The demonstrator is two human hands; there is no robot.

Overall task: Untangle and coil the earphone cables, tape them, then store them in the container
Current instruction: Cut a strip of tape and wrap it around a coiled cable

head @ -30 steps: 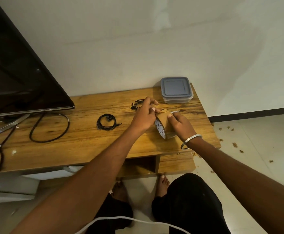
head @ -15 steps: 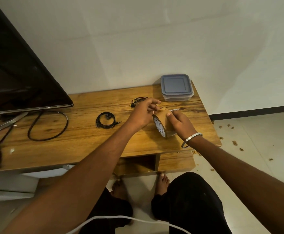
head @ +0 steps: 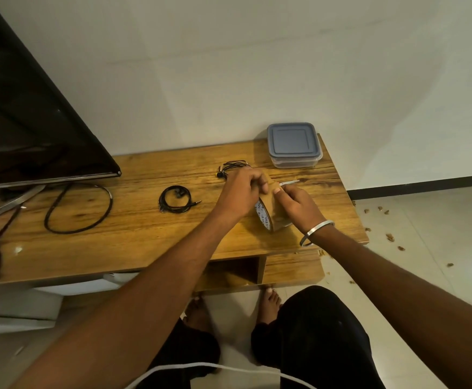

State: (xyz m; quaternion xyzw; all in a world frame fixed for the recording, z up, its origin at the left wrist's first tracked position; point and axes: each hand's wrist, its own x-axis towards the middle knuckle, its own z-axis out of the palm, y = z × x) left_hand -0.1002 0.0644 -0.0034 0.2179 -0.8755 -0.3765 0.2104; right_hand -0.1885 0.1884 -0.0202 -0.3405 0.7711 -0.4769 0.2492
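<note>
Now, coiled earphones [head: 175, 203]: neat black loop, plug poking right, flat on the bench [head: 133, 242].
Tangled earphones [head: 230, 167]: loose black bunch, partly hidden behind my left hand [head: 240, 193].
Tape roll [head: 269, 217]: brown, upright on edge, white printed core; my left fingers pinch its top.
Right hand [head: 299, 206]: fingers curled over the roll; exact grip unclear.
Container [head: 293, 144]: lid on, back right corner.

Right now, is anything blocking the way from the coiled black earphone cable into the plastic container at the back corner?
Yes. The grey lid is on the clear plastic container, closing it. Both hands, left hand and right hand, hold the brown tape roll on the wooden table, between the coiled black earphone cable and the container.
</note>
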